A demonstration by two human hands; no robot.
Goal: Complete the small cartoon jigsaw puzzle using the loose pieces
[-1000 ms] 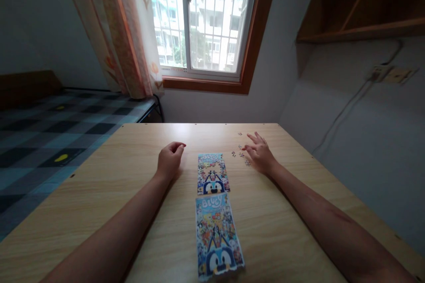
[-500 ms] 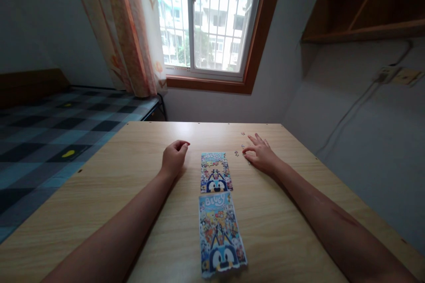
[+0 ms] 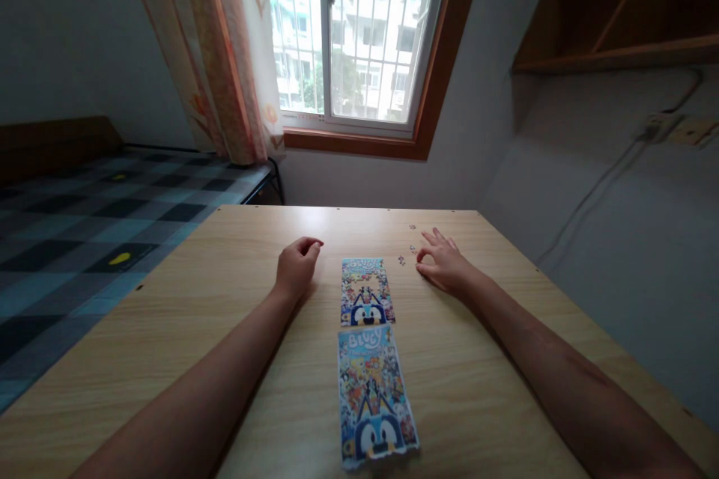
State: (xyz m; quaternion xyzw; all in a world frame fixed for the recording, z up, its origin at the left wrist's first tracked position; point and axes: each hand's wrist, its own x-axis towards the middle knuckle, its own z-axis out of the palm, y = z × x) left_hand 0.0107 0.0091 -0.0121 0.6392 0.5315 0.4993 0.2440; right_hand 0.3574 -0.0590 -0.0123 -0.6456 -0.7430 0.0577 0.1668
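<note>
A small jigsaw puzzle (image 3: pixel 368 313) lies on the wooden table, with a gap of bare wood in its upper middle. Just below it is a paper sheet (image 3: pixel 371 389) with the same blue dog picture and a torn bottom edge. Loose puzzle pieces (image 3: pixel 401 260) lie to the right of the puzzle. My right hand (image 3: pixel 443 262) rests beside them, thumb and index finger pinched together on something too small to make out, other fingers spread. Left of the puzzle, my left hand (image 3: pixel 297 266) is closed on the table, and what it holds, if anything, is hidden.
The table (image 3: pixel 225 254) reaches toward a window (image 3: pixel 365 37) with a curtain (image 3: pixel 236 90) at its left. A bed with a checked cover (image 3: pixel 168 198) stands to the left. A wooden shelf (image 3: pixel 618 56) hangs on the right wall.
My right thumb and index finger have closed into a pinch, and the hand has shifted slightly right of the loose pieces. My left hand stays in nearly the same pose.
</note>
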